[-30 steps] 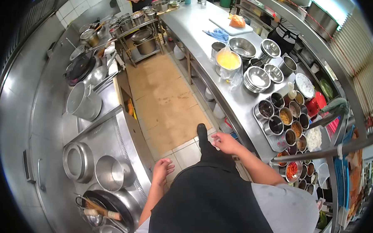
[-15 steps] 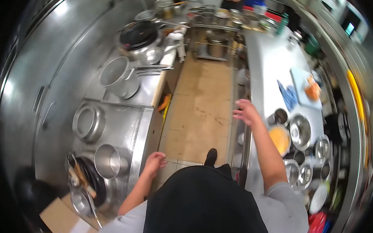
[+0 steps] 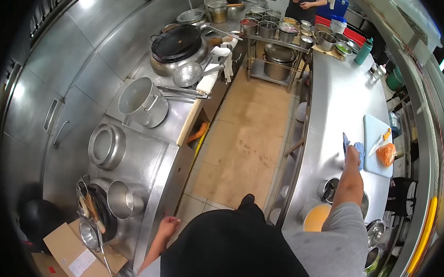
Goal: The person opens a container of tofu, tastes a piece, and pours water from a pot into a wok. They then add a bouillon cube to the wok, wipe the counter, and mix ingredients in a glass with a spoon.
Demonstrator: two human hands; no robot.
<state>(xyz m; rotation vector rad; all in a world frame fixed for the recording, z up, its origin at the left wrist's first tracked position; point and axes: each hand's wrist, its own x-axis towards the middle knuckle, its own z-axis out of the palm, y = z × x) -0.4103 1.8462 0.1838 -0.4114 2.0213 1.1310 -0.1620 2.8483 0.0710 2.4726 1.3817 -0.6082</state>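
My right hand reaches forward over the steel counter on the right and grips a blue cloth, whose folds stick out on both sides of it. Just beyond lies a light blue cutting board bearing a knife and an orange-coloured food item in a clear bag. Under my right forearm stand a dark-bottomed metal pot and a container of yellow-orange liquid. My left hand hangs by the left counter edge, fingers curled, with nothing visible in it.
On the left are a large pot, a wok, a perforated ladle and a steel pot. A rack of ingredient pots closes the aisle's far end. Another person stands behind it. A green bottle stands on the right counter.
My right hand has moved from above the aisle to the right counter and taken hold of the blue cloth. My left hand is slightly lower, and the view has shifted.
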